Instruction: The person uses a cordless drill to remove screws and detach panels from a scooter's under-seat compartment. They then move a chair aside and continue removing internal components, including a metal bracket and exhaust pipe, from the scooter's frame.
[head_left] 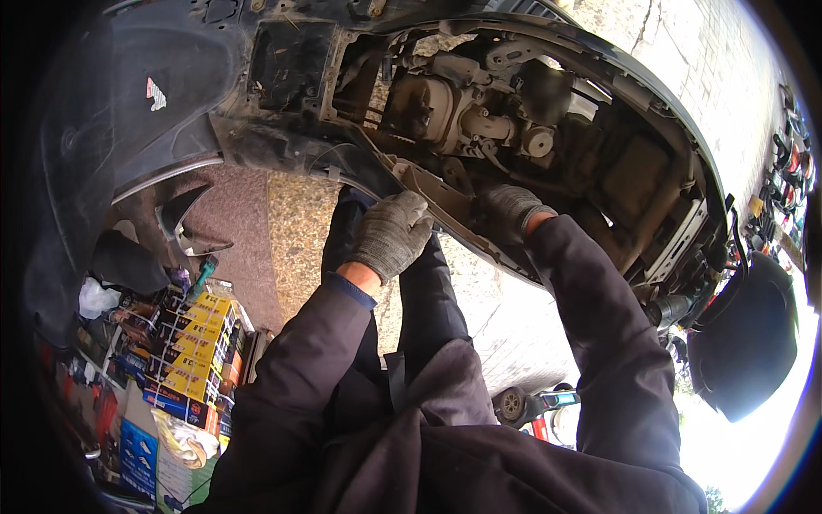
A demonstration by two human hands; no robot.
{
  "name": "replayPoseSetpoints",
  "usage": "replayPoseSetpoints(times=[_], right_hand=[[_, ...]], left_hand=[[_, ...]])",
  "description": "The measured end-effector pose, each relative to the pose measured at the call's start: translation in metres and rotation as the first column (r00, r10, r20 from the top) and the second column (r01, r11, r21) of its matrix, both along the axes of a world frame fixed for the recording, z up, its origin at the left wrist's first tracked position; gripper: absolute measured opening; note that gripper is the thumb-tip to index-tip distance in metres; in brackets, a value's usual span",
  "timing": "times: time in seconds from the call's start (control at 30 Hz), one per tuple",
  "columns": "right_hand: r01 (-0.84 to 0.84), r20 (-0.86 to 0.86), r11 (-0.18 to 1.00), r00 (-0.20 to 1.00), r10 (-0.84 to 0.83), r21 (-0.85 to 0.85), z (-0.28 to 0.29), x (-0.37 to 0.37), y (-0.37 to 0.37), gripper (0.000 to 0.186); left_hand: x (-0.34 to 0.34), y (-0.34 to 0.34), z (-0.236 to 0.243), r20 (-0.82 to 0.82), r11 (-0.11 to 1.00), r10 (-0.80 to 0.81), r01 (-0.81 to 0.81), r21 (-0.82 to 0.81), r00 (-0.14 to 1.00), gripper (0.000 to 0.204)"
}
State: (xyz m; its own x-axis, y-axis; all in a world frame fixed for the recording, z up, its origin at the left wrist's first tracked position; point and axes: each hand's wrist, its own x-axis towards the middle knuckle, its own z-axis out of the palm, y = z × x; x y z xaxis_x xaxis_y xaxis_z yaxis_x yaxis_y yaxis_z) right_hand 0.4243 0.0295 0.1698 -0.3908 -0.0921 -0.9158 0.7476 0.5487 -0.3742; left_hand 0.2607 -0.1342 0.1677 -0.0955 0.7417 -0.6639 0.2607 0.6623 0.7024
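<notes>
A dark scooter-like vehicle body (248, 141) lies across the upper view, its oval cavity open and dusty machinery (428, 107) showing inside. My left hand (390, 233), in a grey knit glove, is at the near rim of the cavity with its fingers curled in. What it pinches, if anything, is hidden. A brownish panel piece (437, 195) runs along that rim between my hands. My right hand (509, 212), gloved likewise, reaches over the rim into the cavity. Its fingers are lost in shadow.
Yellow-topped boxes (199, 347) are stacked at the lower left among tools and clutter. A curved black fender-like part (184, 223) lies on the reddish mat (244, 248). A large black rounded part (741, 338) sticks out at the right. A small wheeled vehicle (535, 404) stands behind my right arm.
</notes>
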Motion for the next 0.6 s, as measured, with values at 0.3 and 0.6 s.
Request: replayPoseSetpoints(times=[0.3, 0.6], right_hand=[[0.257, -0.187, 0.948, 0.957, -0.222, 0.186, 0.014, 0.011, 0.002, 0.031], [0.524, -0.385, 0.812, 0.826, -0.411, 0.257, 0.057, 0.06, -0.001, 0.031]], left_hand=[[-0.003, 0.075, -0.061, -0.579, 0.969, -0.135, 0.23, 0.092, 0.804, 0.064], [-0.03, 0.081, -0.066, -0.325, 0.987, -0.145, 0.157, 0.012, 0.935, 0.064]])
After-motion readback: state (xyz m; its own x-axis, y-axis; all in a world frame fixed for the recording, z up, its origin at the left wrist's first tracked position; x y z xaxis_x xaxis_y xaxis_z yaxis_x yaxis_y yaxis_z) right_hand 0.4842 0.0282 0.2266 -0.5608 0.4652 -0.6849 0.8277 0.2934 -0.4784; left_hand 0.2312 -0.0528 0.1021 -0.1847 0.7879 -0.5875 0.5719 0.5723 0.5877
